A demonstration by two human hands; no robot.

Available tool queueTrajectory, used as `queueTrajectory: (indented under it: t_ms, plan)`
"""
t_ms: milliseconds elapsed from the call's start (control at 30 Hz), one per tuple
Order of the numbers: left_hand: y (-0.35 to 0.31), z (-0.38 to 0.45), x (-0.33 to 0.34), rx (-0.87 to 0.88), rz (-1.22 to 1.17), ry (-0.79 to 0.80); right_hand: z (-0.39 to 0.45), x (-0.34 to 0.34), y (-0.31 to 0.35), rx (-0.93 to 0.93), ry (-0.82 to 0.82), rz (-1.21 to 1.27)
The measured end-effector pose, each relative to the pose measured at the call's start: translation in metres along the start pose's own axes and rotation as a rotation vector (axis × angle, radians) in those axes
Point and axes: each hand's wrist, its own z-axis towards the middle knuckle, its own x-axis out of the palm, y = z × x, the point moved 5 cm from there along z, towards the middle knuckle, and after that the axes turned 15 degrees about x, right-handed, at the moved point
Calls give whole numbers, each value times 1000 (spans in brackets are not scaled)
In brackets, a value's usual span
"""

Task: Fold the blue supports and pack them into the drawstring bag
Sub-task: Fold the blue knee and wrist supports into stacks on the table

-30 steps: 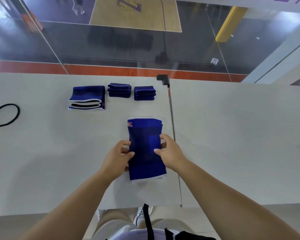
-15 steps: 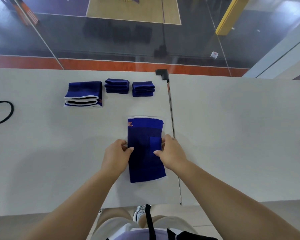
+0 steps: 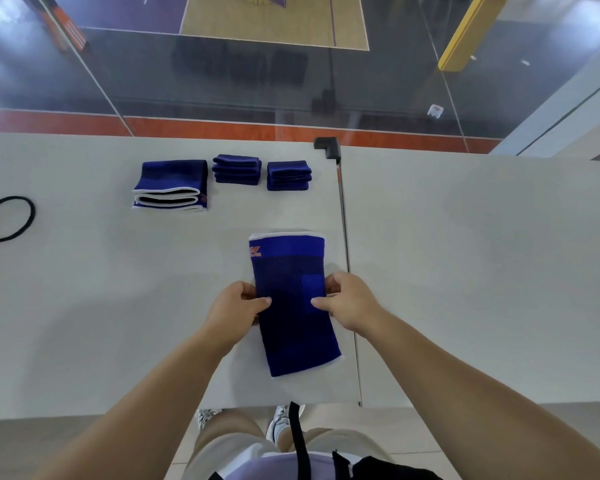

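1. Hands first: my left hand (image 3: 234,306) pinches the left edge of the unfolded blue support (image 3: 293,303) at about mid-length, thumb on top of the fabric and the other fingers curled at its side.
2. My right hand (image 3: 349,301) mirrors that on the right edge, thumb lying over the cloth and fingers tucked at the edge; both forearms reach in from the near side and converge on the support.
3. That support lies flat and lengthwise on the white table (image 3: 84,306), its orange-logo end pointing away from me and its white-trimmed near end close to the table's near edge.
4. Count of supports: I see one unfolded piece under my hands and three folded bundles beyond it, a large folded support (image 3: 172,183) to the far left, a small folded stack (image 3: 237,169) in the middle, and a second small stack (image 3: 289,174) straight beyond.
5. One black cord loop (image 3: 9,218) lies well to the left of the support, cut off by the frame's edge.
6. Edges: a table seam (image 3: 347,271) runs just right of the support, touching nothing; bare tabletop spreads left of the support and beyond the seam.
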Motion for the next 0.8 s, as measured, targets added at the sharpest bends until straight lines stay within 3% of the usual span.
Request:
queueTrajectory:
  t_ms: [133, 233, 367, 533, 700, 800]
  plan:
    - [-12, -7, -9, 51, -189, -55, -15, -16, 8, -63, 17, 272]
    - [-29, -10, -18, 159, -201, -99, -32, -24, 19, -175, 26, 329]
    - [-45, -17, -20, 317, 0, -50, -46, -23, 29, -304, -10, 148]
    - [-52, -27, -19, 394, 239, -39, -52, -14, 46, -403, -134, -204]
    - [-58, -32, -32, 462, 344, -86, -55, -16, 62, -515, -265, -349]
    - [-55, -36, -42, 499, 343, -110, -55, -10, 68, -567, -249, -348]
